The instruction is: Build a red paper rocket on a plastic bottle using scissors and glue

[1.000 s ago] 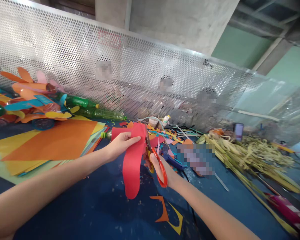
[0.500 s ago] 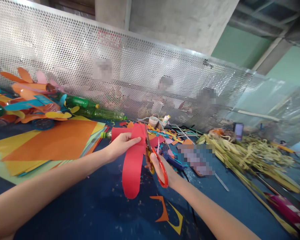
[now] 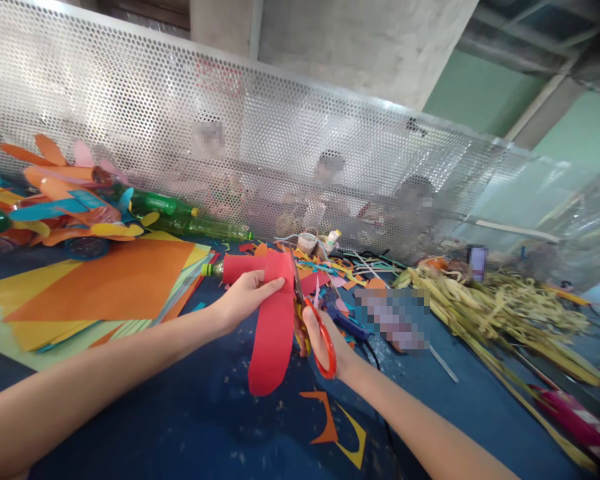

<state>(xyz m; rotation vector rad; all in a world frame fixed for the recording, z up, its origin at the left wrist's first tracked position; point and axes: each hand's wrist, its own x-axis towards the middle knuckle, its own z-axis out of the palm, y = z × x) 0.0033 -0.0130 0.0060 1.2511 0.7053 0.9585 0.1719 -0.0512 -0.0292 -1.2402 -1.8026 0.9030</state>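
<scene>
Red paper [image 3: 274, 333] hangs from the pinching left hand [image 3: 247, 298], beside scissors [image 3: 327, 338] gripped in the right hand [image 3: 342, 352].

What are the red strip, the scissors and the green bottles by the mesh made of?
The red strip looks like matte paper or thin card: flat, thin, evenly coloured. The scissors seem to have glossy plastic handles, judging by the bright red loop, and metal blades, judging by their grey colour. The green bottles are probably plastic: their walls look shiny and see-through.

Red paper [image 3: 272, 341] — smooth, matt
</scene>
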